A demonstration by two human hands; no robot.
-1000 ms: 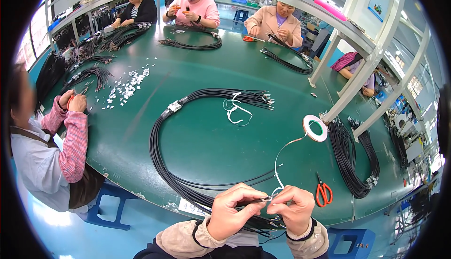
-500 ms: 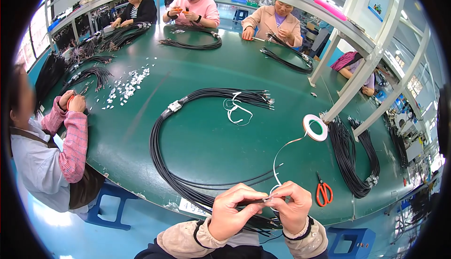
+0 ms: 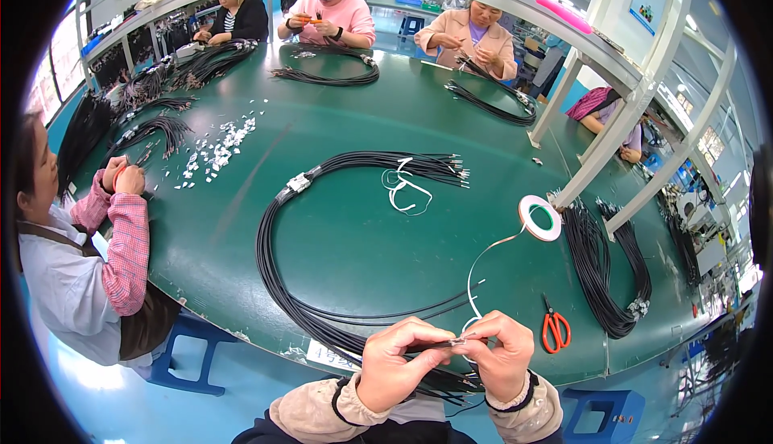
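Two bare hands were seen, the left hand point(image 3: 396, 363) and the right hand point(image 3: 501, 357), with no gloves or rings to be made out; beige fleecy sleeves were worn, gathered at the cuffs; a dark band was seen round the left wrist; a pale ribbed cuff edged the right wrist; a dark garment was glimpsed beneath.

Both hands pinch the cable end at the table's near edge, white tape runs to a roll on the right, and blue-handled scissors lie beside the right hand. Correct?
Not quite: the scissors have orange-red handles, not blue, as the head view shows. The rest holds: the left hand and right hand pinch the cable end, and tape runs to the roll on the right.
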